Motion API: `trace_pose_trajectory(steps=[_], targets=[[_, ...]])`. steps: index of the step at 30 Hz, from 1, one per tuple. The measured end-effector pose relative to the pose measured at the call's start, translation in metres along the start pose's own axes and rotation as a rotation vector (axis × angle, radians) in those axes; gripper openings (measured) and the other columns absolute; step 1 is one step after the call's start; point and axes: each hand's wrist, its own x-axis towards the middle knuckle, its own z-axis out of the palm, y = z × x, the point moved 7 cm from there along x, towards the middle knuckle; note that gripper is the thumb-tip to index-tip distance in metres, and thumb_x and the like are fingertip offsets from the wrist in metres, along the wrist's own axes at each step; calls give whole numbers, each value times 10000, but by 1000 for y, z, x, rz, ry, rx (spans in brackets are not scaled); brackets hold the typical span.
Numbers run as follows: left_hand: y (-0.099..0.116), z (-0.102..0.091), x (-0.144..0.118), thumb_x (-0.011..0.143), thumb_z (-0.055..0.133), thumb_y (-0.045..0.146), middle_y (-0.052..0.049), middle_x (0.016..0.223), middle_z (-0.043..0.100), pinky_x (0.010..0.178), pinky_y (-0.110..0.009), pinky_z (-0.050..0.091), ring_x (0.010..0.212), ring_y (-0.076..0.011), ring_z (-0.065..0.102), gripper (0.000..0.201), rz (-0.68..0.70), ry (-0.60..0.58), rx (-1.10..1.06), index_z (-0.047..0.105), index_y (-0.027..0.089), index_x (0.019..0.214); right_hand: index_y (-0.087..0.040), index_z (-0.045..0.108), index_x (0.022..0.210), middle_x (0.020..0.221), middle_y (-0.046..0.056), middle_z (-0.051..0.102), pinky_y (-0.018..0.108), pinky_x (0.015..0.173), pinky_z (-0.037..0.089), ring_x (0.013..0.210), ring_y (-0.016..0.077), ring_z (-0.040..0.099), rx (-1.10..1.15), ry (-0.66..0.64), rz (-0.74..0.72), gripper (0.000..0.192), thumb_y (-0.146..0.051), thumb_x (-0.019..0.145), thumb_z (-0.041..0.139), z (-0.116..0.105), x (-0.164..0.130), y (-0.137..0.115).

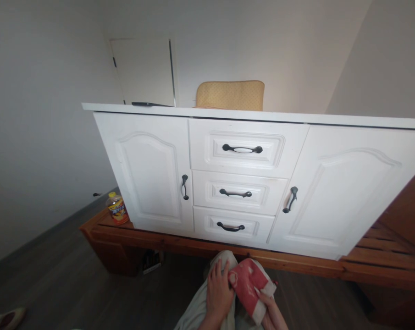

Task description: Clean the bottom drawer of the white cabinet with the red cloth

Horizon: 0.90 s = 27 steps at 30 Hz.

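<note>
Cloth (243,284), one piece: red with pale figures on its face, whitish bands along the edge. Limp and lightly creased. Draped slantwise over the right knee (263,271) of the seated person, its lower part gripped in the right hand (269,309).
</note>
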Motion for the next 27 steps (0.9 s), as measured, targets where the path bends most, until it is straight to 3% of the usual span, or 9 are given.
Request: trace_pose_trajectory(steps=[5, 10, 14, 22, 27], targets=[[-1, 0, 0, 944, 459, 336, -44, 1705, 385, 1265, -481, 286, 1540, -298, 375, 636, -2, -14, -3, 470, 308, 1579, -218, 791, 1004, 1160, 157, 800, 580, 1111, 526, 1264, 445, 669, 15, 35, 8, 600, -305, 441, 980, -5, 1, 3], [1, -2, 0, 939, 462, 319, -20, 1714, 369, 1273, -480, 277, 1541, -297, 371, 657, -10, -41, 23, 435, 336, 1595, -208, 790, 952, 1093, 135, 817, 580, 1119, 525, 1221, 424, 699, 17, 2, -1, 520, -259, 468, 974, 0, -2, 0], [2, -4, -1, 934, 474, 303, -45, 1706, 384, 1271, -498, 283, 1542, -311, 370, 664, -5, -22, 26, 437, 309, 1597, -202, 792, 950, 1036, 117, 825, 572, 1105, 547, 1200, 414, 712, 0, -28, 4, 485, -259, 499, 962, 6, -5, -1], [-1, 1, 0, 928, 489, 333, -46, 1698, 397, 1266, -494, 285, 1535, -304, 377, 653, 7, 0, -27, 466, 314, 1581, -175, 795, 1006, 1115, 134, 820, 572, 1118, 540, 1224, 410, 700, 27, -15, 15, 543, -234, 496, 970, 5, -5, -2], [-1, -2, 0, 911, 509, 361, -43, 1690, 412, 1266, -488, 280, 1533, -303, 382, 665, 7, 12, -41, 475, 321, 1575, -175, 797, 993, 1105, 119, 826, 554, 1112, 550, 1135, 386, 747, 90, 14, 40, 552, -180, 471, 978, 1, -4, 0]])
